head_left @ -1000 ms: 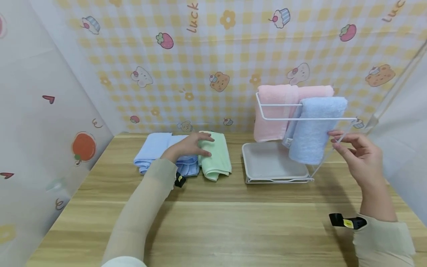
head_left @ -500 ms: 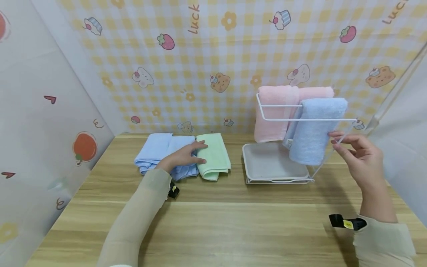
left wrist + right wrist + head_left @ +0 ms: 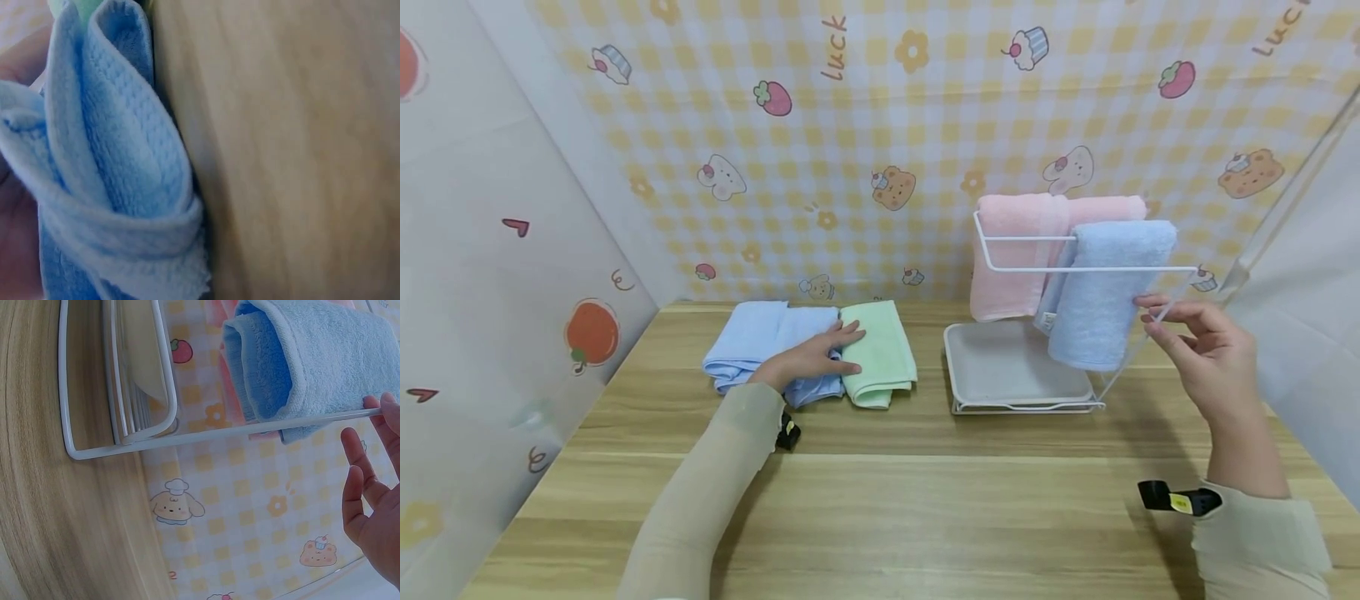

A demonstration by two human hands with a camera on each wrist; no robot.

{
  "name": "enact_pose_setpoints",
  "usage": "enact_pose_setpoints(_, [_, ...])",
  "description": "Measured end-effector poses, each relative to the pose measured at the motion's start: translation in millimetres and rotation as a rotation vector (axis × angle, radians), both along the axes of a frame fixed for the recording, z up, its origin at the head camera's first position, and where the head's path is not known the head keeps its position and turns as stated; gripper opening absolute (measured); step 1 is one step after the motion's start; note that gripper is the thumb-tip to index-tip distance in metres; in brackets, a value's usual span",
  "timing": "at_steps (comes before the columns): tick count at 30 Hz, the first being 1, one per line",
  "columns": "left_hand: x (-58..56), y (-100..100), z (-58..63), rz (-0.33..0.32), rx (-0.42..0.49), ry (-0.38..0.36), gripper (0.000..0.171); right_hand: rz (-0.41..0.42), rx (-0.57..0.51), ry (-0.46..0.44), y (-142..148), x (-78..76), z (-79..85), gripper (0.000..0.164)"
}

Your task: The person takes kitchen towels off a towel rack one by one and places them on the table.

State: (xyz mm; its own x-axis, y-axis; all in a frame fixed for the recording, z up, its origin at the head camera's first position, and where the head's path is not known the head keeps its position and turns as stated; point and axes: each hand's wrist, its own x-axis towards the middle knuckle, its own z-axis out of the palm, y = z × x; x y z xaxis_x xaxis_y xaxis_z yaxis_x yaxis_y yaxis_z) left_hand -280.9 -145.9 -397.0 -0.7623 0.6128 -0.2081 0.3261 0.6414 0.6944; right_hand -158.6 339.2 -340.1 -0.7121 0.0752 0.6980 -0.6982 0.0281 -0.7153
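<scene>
My left hand [image 3: 805, 360] rests, fingers spread, on folded light blue towelling [image 3: 748, 333], its fingertips on the folded green towel [image 3: 883, 342] at its right. Whether the blue is one towel or two I cannot tell. Looped blue towel edges [image 3: 137, 150] fill the left wrist view beside the palm. At the right, thumb and fingers of my right hand [image 3: 1217, 354] pinch the side post of a white wire towel rack [image 3: 1022, 270]. A blue towel [image 3: 1093, 304] hangs over one bar of it, a pink towel [image 3: 1011, 258] over the bar behind.
A pale grey tray [image 3: 1000, 367] forms the rack's base on the wooden table [image 3: 910, 517]. Close behind stands a yellow checked backdrop [image 3: 850, 167]. White sheets [image 3: 482, 333] enclose both sides.
The left hand has moved slightly left and come down onto the blue and green towels. My right hand keeps its grip on the rack, which stays in place.
</scene>
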Motion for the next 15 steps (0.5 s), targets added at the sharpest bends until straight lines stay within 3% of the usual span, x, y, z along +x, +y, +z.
enact_pose_setpoints(4, [0.5,0.5,3.9,-0.006,-0.016,-0.002,0.075,-0.012,0.004,-0.015,-0.5,0.5,0.1,0.006])
enact_pose_setpoints(9, [-1.5,3.3,10.4,-0.008,-0.040,0.066,0.073,-0.006,-0.008,-0.021,-0.6,0.7,0.4,0.007])
enact_pose_setpoints(15, [3.7,14.3,33.2,0.074,0.006,0.173,0.065,-0.009,0.004,-0.020,0.8,0.9,0.7,0.007])
